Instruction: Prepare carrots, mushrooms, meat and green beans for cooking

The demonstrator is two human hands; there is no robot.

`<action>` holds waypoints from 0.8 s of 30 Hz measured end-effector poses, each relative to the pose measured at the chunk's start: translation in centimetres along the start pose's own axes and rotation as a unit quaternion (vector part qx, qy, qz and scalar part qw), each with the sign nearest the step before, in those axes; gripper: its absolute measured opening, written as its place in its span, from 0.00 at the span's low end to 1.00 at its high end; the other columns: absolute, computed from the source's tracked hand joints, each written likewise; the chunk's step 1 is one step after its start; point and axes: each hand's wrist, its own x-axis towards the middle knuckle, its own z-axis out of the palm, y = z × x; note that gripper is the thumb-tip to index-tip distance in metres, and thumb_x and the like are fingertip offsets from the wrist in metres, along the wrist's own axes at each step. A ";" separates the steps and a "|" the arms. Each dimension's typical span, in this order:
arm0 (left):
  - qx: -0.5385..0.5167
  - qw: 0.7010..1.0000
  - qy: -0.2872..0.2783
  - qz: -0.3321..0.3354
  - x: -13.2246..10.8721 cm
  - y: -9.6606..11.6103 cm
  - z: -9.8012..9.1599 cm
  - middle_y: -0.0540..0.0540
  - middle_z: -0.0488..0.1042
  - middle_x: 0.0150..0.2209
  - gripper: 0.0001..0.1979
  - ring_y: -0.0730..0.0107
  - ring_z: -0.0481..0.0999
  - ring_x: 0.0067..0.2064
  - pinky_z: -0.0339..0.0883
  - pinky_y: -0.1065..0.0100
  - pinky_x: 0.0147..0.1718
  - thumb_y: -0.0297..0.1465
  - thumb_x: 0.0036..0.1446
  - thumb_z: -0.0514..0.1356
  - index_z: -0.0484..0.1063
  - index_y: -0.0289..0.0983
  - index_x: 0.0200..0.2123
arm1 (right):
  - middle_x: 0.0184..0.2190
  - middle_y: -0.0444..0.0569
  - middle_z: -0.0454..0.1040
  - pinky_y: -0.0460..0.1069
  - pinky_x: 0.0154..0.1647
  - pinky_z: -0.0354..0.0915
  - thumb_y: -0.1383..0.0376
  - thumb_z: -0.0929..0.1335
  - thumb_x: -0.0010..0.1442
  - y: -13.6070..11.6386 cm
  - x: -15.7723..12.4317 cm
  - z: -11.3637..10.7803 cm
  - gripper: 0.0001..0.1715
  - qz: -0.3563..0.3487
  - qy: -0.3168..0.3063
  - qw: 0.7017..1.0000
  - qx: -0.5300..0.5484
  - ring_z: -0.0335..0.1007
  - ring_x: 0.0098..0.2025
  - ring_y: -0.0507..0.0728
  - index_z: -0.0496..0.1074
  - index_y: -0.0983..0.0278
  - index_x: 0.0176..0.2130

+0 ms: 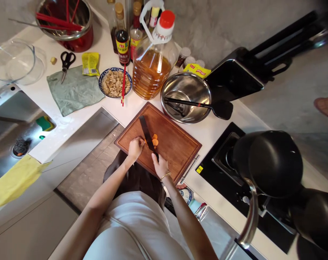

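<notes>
Several carrot slices [155,142] on a wooden cutting board [174,151], just beside a kitchen knife [146,131] in the closed grip of the right hand [160,166]; apparently more carrot [145,141] pinched in the left hand [136,147]. Possible from here: a finger cut, caused by a slip at close quarters.

No word or number can be read with certainty. The dark sauce bottle [119,12] wears a yellow-and-brown label [123,48] with Chinese-looking characters, too small to make out. The red-necked bottle [136,22] just beside it has a yellow-and-red label [135,42], partly hidden and illegible. Fine print covers the yellow packet [90,64] near the scissors [67,62]. Another yellow packet [197,70], behind the steel bowl [186,97], bears a red logo patch with blurred pale lettering. A faint mark sits near one corner of the cutting board [171,151]; a yellow sticker [199,169] on the hob [207,164] shows indistinct dark marks.
</notes>
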 end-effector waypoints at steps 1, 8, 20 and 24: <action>-0.012 1.000 0.003 0.000 -0.1 0.0 -0.1 0.48 0.74 0.27 0.06 0.73 0.72 0.28 0.63 0.72 0.32 0.28 0.55 0.58 0.69 0.36 0.26 | 0.41 0.53 0.78 0.48 0.41 0.63 0.50 0.53 0.66 -0.1 -0.3 -0.3 0.28 -0.003 0.007 1.000 -0.003 0.74 0.44 0.59 0.70 0.63 0.48; 0.025 0.981 0.121 0.152 -2.1 2.3 -5.4 0.44 0.72 0.36 0.12 0.65 0.70 0.40 0.61 0.64 0.42 0.41 0.56 0.58 0.67 0.38 0.35 | 0.35 0.52 0.79 0.48 0.35 0.63 0.42 0.56 0.61 -0.9 -1.1 -2.5 0.31 0.008 0.011 0.990 -0.139 0.75 0.36 0.59 0.70 0.58 0.48; 0.253 0.903 -0.199 0.283 2.5 4.1 -5.8 0.48 0.74 0.32 0.15 0.60 0.66 0.43 0.48 0.54 0.47 0.44 0.56 0.58 0.70 0.39 0.25 | 0.41 0.51 0.78 0.48 0.35 0.64 0.44 0.58 0.61 0.8 -1.0 -4.8 0.28 -0.079 -0.015 0.971 -0.223 0.75 0.40 0.59 0.71 0.56 0.49; 0.262 0.900 -0.213 0.276 3.9 4.0 -4.4 0.49 0.75 0.33 0.13 0.59 0.66 0.45 0.48 0.53 0.49 0.42 0.55 0.60 0.70 0.40 0.26 | 0.40 0.52 0.78 0.48 0.35 0.64 0.45 0.59 0.61 0.8 -1.3 -4.8 0.27 -0.097 -0.027 0.967 -0.233 0.75 0.40 0.59 0.71 0.56 0.49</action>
